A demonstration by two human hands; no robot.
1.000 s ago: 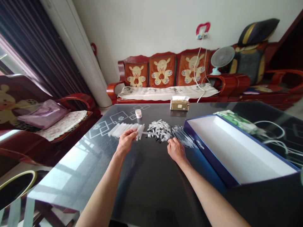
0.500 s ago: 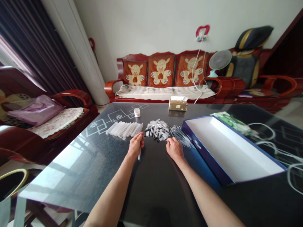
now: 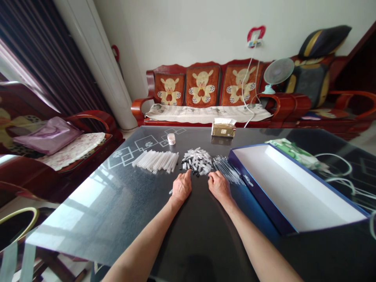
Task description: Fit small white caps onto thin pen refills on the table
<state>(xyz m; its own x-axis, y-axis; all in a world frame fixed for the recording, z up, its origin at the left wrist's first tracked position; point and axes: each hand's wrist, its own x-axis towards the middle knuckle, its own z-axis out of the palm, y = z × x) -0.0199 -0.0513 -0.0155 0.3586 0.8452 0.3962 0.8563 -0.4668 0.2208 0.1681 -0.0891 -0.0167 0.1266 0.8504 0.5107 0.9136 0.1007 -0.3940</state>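
Head view shows the left hand [image 3: 181,188] grasping a pale tube [image 3: 170,192], the small-piece pile [image 3: 197,159] just ahead; what the curled right hand [image 3: 219,186] holds is unclear.

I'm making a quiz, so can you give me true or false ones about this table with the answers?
1. The tissue box is right of the round tub. True.
2. The white tubes lie left of the small pieces. True.
3. The white tubes are packed inside the round tub. False: they lie on the table.
4. The right hand is by the thin rods. True.
5. The thin rods lie left of the white tubes. False: they lie right of the small pieces.
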